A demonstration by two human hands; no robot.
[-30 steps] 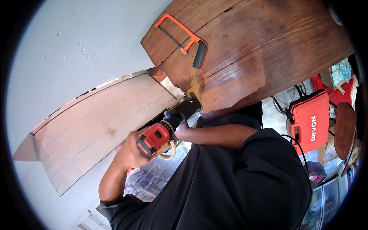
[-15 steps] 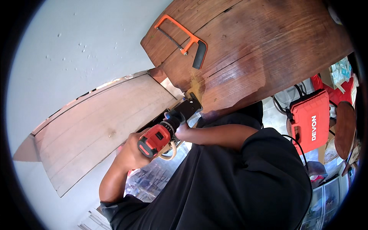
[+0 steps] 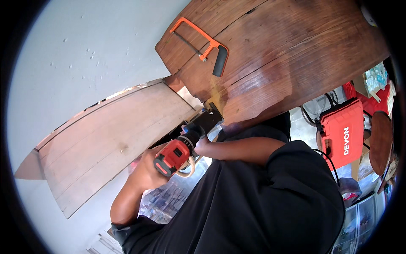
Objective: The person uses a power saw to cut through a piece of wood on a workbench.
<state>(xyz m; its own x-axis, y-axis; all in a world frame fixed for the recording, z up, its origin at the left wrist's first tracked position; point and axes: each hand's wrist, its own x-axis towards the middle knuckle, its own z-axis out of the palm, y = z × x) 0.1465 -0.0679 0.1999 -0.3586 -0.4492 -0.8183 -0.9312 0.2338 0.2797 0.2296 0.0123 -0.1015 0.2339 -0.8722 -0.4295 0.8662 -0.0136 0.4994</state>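
My left hand is closed round the grip of a red and black cordless drill. A black flat attachment extends from the drill's chuck to the near edge of a brown wooden table. My right hand is closed on that attachment just ahead of the chuck; the drill hides most of its fingers. Sawdust lies on the wood beside the attachment's tip. A cream loop-shaped handle shows beside the drill body.
An orange hacksaw with a black grip lies on the table. To the left is a pale plank surface against a white wall. A red tool case and black cables are at the right.
The drill's rear end has shifted slightly to the right and down, with my left hand following. The sawdust patch looks a little different. My right arm stays in place.
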